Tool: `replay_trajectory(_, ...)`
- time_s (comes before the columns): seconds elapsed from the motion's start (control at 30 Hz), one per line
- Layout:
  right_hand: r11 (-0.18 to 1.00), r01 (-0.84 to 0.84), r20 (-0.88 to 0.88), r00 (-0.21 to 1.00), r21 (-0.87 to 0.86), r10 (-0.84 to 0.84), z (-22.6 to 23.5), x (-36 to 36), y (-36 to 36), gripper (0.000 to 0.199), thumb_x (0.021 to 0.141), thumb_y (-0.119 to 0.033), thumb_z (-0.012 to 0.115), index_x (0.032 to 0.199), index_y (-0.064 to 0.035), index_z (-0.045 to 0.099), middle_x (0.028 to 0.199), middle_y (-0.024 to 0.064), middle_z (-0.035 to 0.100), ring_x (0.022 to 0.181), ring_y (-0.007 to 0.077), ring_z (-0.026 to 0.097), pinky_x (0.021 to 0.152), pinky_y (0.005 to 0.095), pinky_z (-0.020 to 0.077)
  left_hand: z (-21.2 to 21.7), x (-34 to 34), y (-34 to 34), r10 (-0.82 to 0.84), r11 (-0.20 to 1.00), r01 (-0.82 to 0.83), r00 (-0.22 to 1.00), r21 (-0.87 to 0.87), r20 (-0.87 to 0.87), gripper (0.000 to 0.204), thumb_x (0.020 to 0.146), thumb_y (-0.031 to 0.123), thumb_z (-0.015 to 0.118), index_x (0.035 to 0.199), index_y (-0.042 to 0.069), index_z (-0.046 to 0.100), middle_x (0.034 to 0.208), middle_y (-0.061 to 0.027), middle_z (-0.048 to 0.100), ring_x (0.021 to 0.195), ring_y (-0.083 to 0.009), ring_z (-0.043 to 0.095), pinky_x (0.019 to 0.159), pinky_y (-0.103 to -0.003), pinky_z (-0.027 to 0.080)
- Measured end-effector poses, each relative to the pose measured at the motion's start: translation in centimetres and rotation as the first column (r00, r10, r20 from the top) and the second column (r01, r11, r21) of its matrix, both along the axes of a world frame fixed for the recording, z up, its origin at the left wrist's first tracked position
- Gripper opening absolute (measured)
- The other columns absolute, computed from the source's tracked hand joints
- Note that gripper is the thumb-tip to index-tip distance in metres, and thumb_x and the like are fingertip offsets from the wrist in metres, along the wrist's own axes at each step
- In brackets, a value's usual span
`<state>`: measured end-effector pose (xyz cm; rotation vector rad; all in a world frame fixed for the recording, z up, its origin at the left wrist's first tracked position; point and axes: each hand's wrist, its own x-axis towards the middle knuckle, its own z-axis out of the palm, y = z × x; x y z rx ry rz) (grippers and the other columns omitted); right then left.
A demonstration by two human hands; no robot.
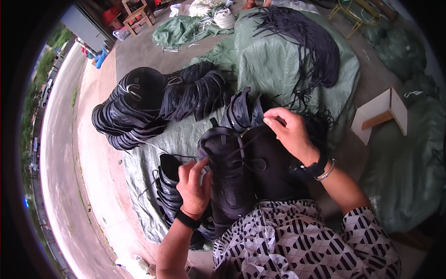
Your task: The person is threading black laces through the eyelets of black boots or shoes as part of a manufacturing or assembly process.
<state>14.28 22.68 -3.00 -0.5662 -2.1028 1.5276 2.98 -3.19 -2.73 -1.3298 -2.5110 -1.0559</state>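
A black shoe upper [227, 172] with mesh panels lies across my lap, its padded collar pointing away from me. A dark shoelace [254, 163] is threaded through it and loops out on the right side. My right hand [292, 135] is raised to the right of the collar, thumb and forefinger pinched on the lace, which runs up toward them. At the upper's left edge, my left hand [193, 183] has its fingers bent toward the thumb; whatever they grip is hidden.
Tied bundles of black shoe uppers [134, 104] lie ahead on a green sheet [144, 186]. More stacked uppers [167, 193] are beside my left arm. Dark laces [316, 42] drape over a green-covered pile [265, 60]. A wooden board piece [383, 116] stands at right, a wooden chair [137, 16] far left.
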Motion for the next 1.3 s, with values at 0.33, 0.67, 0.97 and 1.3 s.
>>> replay_trajectory(0.33,0.559,-0.458,0.363,0.889,0.691,0.279,-0.6,3.1,-4.3,0.021,0.072,-0.015,0.069,0.079,-0.0054,0.052,0.082,0.0071,0.047,0.074,0.0237,0.058,0.059,0.0326,0.0505,2.8,-2.5,4.0,-0.212,0.957,0.212,0.977,-0.200,0.022,0.023,0.067,0.011,0.074,0.080,0.009,0.055,0.114,-0.0054,0.055,0.097,-0.0275,0.056,0.068,-0.037,0.054)
replay_trajectory(0.67,0.873,-0.379,0.118,0.925,0.308,0.360,1.3,0.5,-3.7,0.010,0.077,-0.003,0.066,0.084,-0.0006,0.060,0.076,0.0106,0.055,0.065,0.0256,0.056,0.057,0.0332,0.0436,2.5,-3.2,0.5,-0.136,0.974,0.103,0.978,-0.201,-0.159,0.014,0.073,0.013,0.068,0.078,0.009,0.055,0.079,-0.0086,0.057,0.077,-0.0270,0.058,0.064,-0.038,0.047)
replay_trajectory(0.97,0.716,-0.563,0.527,0.789,0.413,0.316,3.8,1.5,-3.4,0.011,0.084,-0.014,0.062,0.091,-0.0050,0.064,0.092,0.0171,0.065,0.080,0.0305,0.063,0.067,0.0383,0.0485,-0.5,-0.5,2.7,-0.115,0.971,0.136,0.987,-0.199,0.112,0.027,0.081,0.029,0.061,0.086,0.003,0.053,0.080,-0.0125,0.059,0.076,-0.0306,0.062,0.071,-0.040,0.047)
replay_trajectory(1.3,0.709,-0.512,0.463,0.838,0.485,0.289,1.8,-0.3,-3.7,0.019,0.091,-0.018,0.053,0.101,-0.0048,0.063,0.091,0.0192,0.066,0.083,0.0346,0.063,0.072,0.0395,0.0490,-0.1,-0.7,2.1,-0.149,0.989,0.110,0.800,0.103,0.581,0.035,0.087,0.032,0.060,0.072,0.000,0.061,0.063,-0.0117,0.058,0.065,-0.0248,0.061,0.061,-0.036,0.048)
